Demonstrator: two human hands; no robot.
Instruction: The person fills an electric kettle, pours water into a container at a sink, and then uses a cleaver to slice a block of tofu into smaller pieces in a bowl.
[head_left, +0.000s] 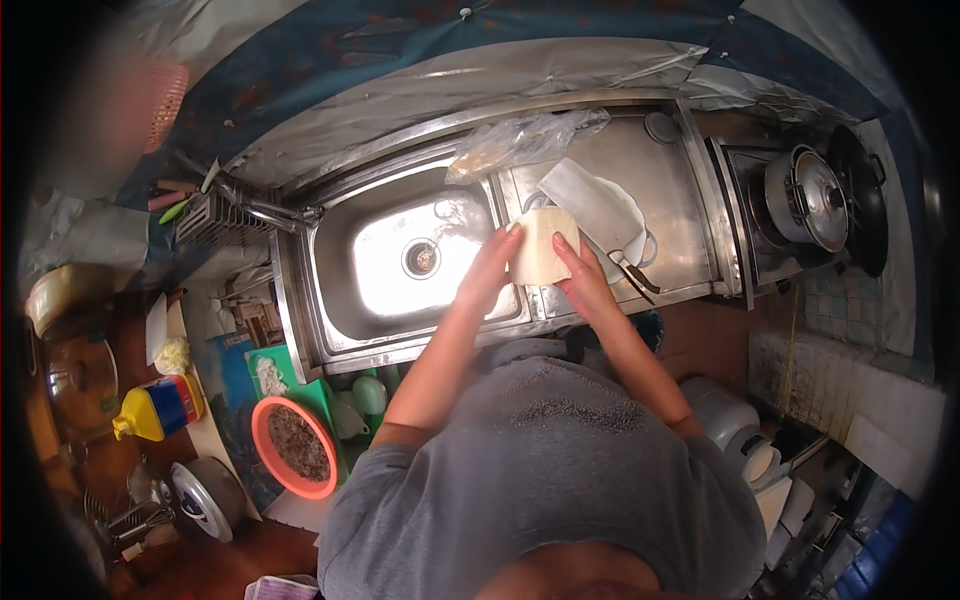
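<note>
Between my two hands is a pale, rounded, cream-coloured piece of food (544, 244), its exact kind unclear, held over the right edge of the steel sink (330, 292). My left hand (489, 268) grips its left side, and my right hand (583, 276) grips its right side with the thumb on top. Just beyond it, a wide-bladed cleaver (589, 199) lies across a white container with grey handles (636, 214). Beside my right hand are dark knife-like handles (637, 276).
A crumpled clear plastic bag (525, 142) lies behind the sink. The faucet (277, 214) and a utensil rack (202, 217) stand left. At right, a lidded pot (806, 199) sits on the stove. An orange basin (261, 442) stands at lower left.
</note>
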